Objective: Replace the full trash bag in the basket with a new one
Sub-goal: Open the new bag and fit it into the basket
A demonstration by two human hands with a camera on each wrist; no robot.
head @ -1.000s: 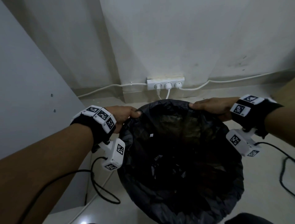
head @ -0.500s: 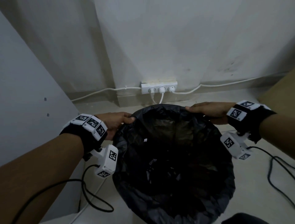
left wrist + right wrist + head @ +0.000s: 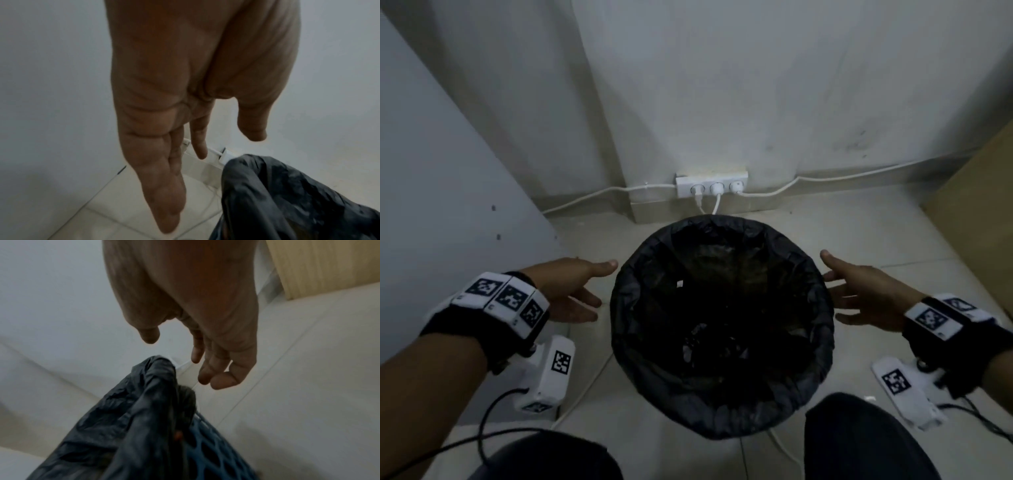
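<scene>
Head view overhead, wrist views close — black bag (image 3: 722, 308) shared.

White wall (image 3: 722, 85) scuffed, dim light. Pale tiled floor (image 3: 859, 240). White power strip (image 3: 711, 185) at wall base, three plugs in, white cables (image 3: 599, 195) running both ways. Grey panel (image 3: 441, 192) left; tan board (image 3: 979, 192) right.

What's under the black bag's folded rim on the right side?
A blue lattice basket shows below the black trash bag. Its rim and the rest of its wall are covered.
</scene>
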